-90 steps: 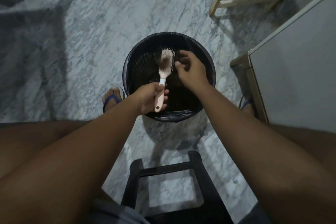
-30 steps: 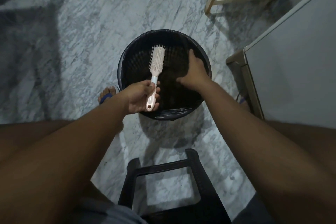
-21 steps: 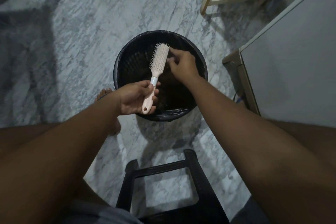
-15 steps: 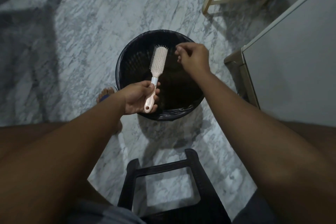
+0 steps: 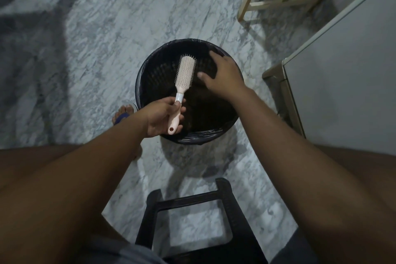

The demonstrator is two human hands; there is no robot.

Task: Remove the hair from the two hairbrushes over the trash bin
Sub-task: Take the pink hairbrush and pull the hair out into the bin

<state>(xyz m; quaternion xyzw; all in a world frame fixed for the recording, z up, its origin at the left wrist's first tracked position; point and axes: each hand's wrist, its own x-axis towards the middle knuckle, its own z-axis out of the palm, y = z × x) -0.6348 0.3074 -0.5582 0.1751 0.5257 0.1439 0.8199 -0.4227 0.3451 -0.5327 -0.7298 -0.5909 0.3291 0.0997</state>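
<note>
The left hand (image 5: pixel 159 119) is wrapped around the pink handle of the hairbrush (image 5: pixel 182 83), thumb pressed near the white collar. The right hand (image 5: pixel 225 77) has its fingers spread loose and holds nothing that shows; it hovers just beside the brush head. Both are above the mouth of the black-lined trash bin (image 5: pixel 150 66), so the brush hangs over the opening, not touching the rim.

The brush's long axis runs from the handle end nearest the person up and slightly right to the rounded head, bristles facing up and a little left.

The risk I see: fine strands stuck to the fingers could drift past the rim onto the marble floor (image 5: pixel 102 38). A careless tug on the bristles might also twist the handle loose and drop the brush into the bin.
</note>
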